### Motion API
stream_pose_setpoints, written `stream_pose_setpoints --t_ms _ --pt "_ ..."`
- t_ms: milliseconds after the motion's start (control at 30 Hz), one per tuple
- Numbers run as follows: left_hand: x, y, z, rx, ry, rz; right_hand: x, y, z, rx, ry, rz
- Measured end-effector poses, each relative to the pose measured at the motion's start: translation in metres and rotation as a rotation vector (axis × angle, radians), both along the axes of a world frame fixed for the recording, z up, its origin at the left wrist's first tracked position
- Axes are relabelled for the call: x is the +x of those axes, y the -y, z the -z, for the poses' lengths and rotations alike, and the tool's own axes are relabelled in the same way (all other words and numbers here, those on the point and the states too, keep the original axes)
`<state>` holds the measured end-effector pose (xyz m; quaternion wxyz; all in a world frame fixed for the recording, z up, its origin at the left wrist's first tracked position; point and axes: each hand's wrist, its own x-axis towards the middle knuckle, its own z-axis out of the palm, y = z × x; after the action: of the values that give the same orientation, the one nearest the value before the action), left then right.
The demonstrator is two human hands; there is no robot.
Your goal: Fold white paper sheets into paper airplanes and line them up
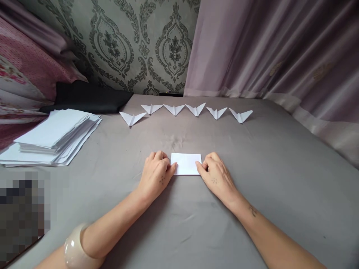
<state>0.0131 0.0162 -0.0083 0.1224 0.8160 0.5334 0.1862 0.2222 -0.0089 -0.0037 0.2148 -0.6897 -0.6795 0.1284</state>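
Note:
A small white paper rectangle (186, 164), apparently folded, is held between my two hands just above or on the grey cloth. My left hand (157, 170) pinches its left edge, thumb on top and the other fingers curled beside and under it. On the right edge, my right hand (215, 173) grips the paper the same way, thumb over its face. The fingertips beneath the paper are hidden. Beyond the hands stands a row of several folded paper planes (195, 110), wings spread.
A grey cloth (266, 179) covers the surface. At the left lies a stack of white paper sheets (53, 130), with black fabric (89, 98) behind it. Curtains (241, 48) hang along the right and back, next to patterned wallpaper (146, 45). The lower left corner is pixelated.

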Motion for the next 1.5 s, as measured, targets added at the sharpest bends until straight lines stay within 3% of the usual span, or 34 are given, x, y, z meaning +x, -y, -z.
stream_pose_setpoints --t_ms 100,167,333,467,700,867,1133,1500 --pt "-0.001 -0.001 -0.003 0.0 0.002 -0.024 0.0 -0.001 0.001 0.057 -0.036 0.004" --pt "0.0 -0.003 -0.003 0.039 0.014 -0.002 -0.001 -0.002 0.002 0.129 -0.058 -0.079" --pt "0.001 -0.009 -0.001 0.046 0.04 0.286 -0.002 -0.001 -0.001 0.152 -0.023 -0.341" --pt "0.002 -0.008 -0.002 0.031 0.079 0.285 -0.002 0.011 -0.014 0.112 0.181 -0.392" --pt "0.012 0.003 -0.002 0.053 0.09 0.142 -0.023 0.044 -0.023 0.134 0.458 -0.354" --pt "0.011 0.007 0.002 0.078 0.082 0.156 -0.038 0.055 -0.019 0.107 0.555 -0.334" --pt "0.002 0.01 0.006 -0.002 0.104 0.209 -0.04 0.058 -0.017 0.056 0.533 -0.342" --pt "-0.005 0.01 -0.002 -0.138 0.208 0.212 -0.038 0.059 -0.019 -0.002 0.459 -0.304"
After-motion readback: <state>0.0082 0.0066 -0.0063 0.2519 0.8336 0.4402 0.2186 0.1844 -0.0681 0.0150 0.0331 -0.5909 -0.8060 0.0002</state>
